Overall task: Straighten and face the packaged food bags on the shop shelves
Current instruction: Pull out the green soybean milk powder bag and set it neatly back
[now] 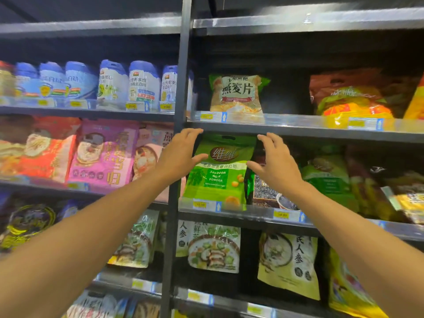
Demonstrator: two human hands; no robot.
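A green soybean milk powder bag (218, 177) stands upright on the middle shelf, label facing me. My left hand (181, 154) is at its upper left edge, fingers spread, thumb resting across the bag's front. Against the upper right edge lies my right hand (274, 161), fingers apart and thumb pointing at the bag. Neither hand is closed around it. A dark bag (263, 189) stands right beside it, partly hidden behind my right wrist.
A dark metal upright (181, 92) splits the shelving into two bays. An oat flake bag (237, 95) sits on the shelf above, pink bags (103, 154) to the left, soup-mix bags (214, 249) below. Price tags line the shelf lip (259, 214).
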